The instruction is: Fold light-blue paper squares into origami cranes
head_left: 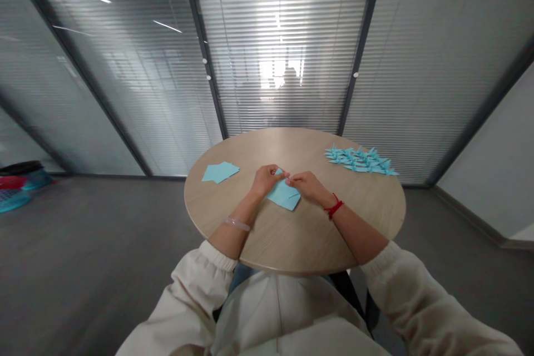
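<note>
A light-blue sheet of paper [284, 197] with crease lines lies near the middle of the round table, one corner toward me. My left hand [266, 179] pinches its far left edge between thumb and fingers. On the far right edge, the fingers of my right hand [307, 184] are closed on the same paper, close to the left fingertips. The fold between the fingertips is too small to make out. Several folded blue paper cranes [361, 160] stand in rows at the table's far right. Flat blue paper sheets [220, 172] lie overlapping at the left.
The round wooden table [308, 245] has its near edge just in front of my body. Behind it stands a glass wall with blinds [287, 105]. Blue and red baskets [16, 192] sit on the floor at far left.
</note>
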The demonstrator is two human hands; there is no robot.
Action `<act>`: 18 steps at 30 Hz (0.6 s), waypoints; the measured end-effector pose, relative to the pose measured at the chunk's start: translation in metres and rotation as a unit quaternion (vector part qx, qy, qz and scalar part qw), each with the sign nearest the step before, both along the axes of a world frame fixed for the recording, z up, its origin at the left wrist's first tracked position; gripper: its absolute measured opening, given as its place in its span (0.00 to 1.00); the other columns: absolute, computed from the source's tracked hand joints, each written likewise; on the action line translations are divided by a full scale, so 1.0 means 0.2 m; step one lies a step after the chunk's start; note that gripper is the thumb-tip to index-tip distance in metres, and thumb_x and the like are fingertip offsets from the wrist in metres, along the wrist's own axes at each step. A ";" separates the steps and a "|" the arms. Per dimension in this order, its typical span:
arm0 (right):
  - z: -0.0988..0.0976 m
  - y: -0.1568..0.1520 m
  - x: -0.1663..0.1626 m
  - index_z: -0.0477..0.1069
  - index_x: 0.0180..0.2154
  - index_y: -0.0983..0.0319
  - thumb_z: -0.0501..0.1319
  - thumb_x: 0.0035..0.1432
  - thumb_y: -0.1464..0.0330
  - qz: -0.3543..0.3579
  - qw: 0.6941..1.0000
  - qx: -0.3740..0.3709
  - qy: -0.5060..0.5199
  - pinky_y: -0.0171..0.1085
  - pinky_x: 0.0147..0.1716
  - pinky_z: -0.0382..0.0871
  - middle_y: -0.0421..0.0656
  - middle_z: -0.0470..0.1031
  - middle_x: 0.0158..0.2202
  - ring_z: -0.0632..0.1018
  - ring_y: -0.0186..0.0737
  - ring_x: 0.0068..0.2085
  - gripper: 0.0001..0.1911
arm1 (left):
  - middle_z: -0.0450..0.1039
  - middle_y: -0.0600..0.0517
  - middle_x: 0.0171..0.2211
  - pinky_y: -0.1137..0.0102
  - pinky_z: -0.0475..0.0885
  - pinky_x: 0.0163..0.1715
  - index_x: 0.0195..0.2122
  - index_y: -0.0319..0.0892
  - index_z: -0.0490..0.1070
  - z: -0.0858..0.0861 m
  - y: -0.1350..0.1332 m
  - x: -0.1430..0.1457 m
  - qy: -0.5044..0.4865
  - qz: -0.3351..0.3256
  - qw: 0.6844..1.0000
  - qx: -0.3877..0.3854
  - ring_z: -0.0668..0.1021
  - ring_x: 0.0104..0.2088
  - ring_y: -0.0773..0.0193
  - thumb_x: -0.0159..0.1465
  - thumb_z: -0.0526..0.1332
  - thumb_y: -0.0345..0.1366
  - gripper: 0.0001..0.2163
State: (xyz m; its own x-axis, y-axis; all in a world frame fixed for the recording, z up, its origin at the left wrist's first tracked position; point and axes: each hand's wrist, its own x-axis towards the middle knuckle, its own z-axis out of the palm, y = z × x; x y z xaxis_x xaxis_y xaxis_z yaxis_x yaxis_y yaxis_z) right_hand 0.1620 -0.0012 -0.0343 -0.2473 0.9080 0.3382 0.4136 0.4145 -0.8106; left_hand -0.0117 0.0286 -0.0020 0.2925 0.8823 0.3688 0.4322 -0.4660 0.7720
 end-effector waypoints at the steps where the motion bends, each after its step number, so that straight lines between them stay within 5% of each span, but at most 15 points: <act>1: 0.00 0.00 0.00 0.66 0.19 0.64 0.59 0.52 0.53 -0.001 1.000 0.002 0.000 0.32 0.22 0.48 0.36 0.56 0.18 0.57 0.29 0.22 0.22 | 0.60 0.57 0.17 0.73 0.52 0.22 0.24 0.37 0.75 0.00 0.01 0.00 -0.006 0.002 1.000 -0.001 0.61 0.21 0.71 0.50 0.64 0.49 0.17; 18: 0.07 -0.02 0.02 0.75 0.26 0.66 0.56 0.56 0.57 0.018 0.999 0.031 -0.034 0.32 0.26 0.58 0.41 0.72 0.23 0.69 0.34 0.26 0.20 | 0.65 0.55 0.19 0.74 0.55 0.22 0.25 0.38 0.75 0.03 0.01 -0.02 -0.066 0.034 0.997 -0.004 0.65 0.22 0.69 0.50 0.65 0.48 0.16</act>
State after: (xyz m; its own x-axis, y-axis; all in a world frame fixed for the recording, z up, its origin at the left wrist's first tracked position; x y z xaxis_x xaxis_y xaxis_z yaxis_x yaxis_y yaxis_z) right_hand 0.1668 -0.0054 -0.0211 -0.3035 0.8758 0.3754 0.4500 0.4790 -0.7537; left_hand -0.0163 0.0302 0.0040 0.1815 0.9011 0.3938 0.3560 -0.4335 0.8279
